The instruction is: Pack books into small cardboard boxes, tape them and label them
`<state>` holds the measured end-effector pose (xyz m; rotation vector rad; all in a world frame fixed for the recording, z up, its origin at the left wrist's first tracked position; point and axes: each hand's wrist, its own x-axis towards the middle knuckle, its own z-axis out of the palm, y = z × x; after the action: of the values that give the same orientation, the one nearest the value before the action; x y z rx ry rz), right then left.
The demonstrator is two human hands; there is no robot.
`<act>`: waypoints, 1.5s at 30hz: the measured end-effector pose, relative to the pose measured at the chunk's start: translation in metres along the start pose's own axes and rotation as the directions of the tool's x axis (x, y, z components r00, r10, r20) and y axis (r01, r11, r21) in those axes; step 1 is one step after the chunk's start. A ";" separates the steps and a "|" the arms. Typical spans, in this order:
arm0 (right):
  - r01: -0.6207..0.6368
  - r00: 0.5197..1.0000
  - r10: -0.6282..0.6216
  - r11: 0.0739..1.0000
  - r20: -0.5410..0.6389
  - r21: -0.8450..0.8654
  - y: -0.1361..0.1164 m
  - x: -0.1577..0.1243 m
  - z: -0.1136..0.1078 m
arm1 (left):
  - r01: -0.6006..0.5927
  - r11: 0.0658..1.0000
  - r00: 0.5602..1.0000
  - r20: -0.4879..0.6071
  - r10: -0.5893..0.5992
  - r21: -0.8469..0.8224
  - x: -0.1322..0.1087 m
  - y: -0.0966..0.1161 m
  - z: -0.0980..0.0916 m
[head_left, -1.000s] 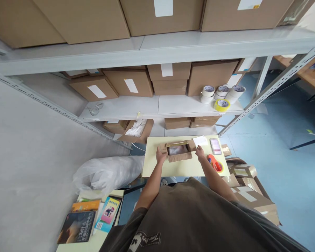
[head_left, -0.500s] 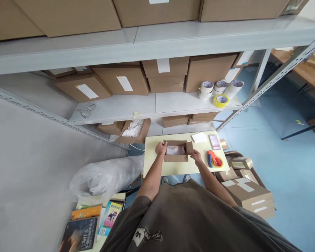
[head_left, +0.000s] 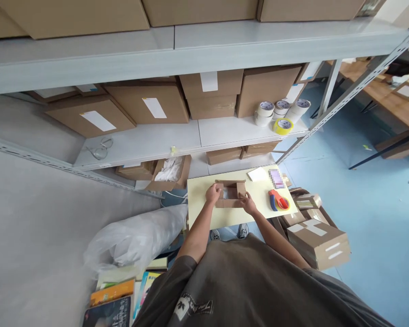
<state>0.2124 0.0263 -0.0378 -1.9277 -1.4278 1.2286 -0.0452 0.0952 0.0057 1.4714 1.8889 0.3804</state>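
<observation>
A small cardboard box (head_left: 229, 204) with its top open stands on the pale yellow table (head_left: 204, 219). Its two short end flaps lean inward over the opening, and a pale, clear-looking wrapped item (head_left: 226, 193) shows between them. My left hand (head_left: 212, 194) is closed on the left end, with the thumb at the left flap. At the right end, my right hand (head_left: 248, 204) grips the edge by the right flap, its fingertips partly hidden. To the right lies an orange-and-blue tape dispenser (head_left: 277, 200) with a yellow-edged roll.
White paper (head_left: 257, 174) and a blurred purple packet (head_left: 276, 178) lie at the table's back right. Tape rolls (head_left: 266, 109) and cardboard boxes (head_left: 211, 95) fill the shelf ahead. Cartons (head_left: 318, 243) stand right of the table; a plastic-wrap roll (head_left: 136, 236) lies left.
Both end flaps have been folded inward, covering more of the wrapped item. My right hand has come closer to the box, and my left hand now reaches over the left flap.
</observation>
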 end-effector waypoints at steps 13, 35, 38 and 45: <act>-0.109 0.993 0.119 0.963 -0.024 0.245 0.006 -0.003 -0.004 | -0.276 0.959 0.955 0.094 0.280 -0.060 0.011 -0.018 -0.018; -0.061 0.963 0.094 0.989 -0.253 0.135 -0.020 0.003 -0.003 | -0.065 0.949 0.958 0.246 0.145 -0.308 -0.014 -0.052 -0.002; -0.100 0.961 0.068 0.989 -0.269 -0.108 -0.019 0.008 0.004 | -0.052 0.959 0.980 0.173 0.103 -0.279 -0.020 -0.049 0.010; -0.211 0.968 0.196 0.974 -0.155 -0.086 -0.013 0.017 0.007 | -0.005 0.981 0.996 0.084 0.021 -0.193 -0.027 -0.040 0.023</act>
<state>0.2006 0.0456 -0.0383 -2.2309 -1.2658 1.0935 -0.0560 0.0536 -0.0264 1.3503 1.7243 0.4847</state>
